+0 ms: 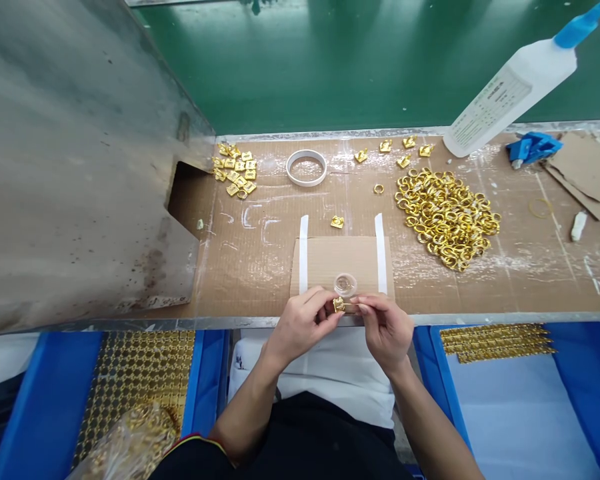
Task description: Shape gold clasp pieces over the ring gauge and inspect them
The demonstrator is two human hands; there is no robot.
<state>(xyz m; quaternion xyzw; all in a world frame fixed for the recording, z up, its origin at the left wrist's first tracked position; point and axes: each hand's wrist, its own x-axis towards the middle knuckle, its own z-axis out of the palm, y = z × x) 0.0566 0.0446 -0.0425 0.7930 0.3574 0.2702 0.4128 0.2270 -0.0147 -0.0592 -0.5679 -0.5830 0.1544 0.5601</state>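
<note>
At the table's front edge, my left hand [305, 323] pinches a small gold ring [339, 305] between thumb and fingertips. My right hand [387, 327] is closed on a thin pale stick [351, 305], like a toothpick, whose tip meets the ring. Just beyond the fingers, a small clear round cup [345, 285] stands on a cardboard pad [337, 257] held by two white tape strips. One square gold piece [337, 221] lies behind the pad. To the right is a large heap of gold rings [450, 217]; square gold pieces [239, 167] are grouped at the left.
A metal housing [90, 167] fills the left side. At the back are a tape roll [307, 168], a white bottle with blue nozzle [513, 97] and a crumpled blue item [533, 148]. Blue trays [213, 380] with gold parts flank my lap below the table.
</note>
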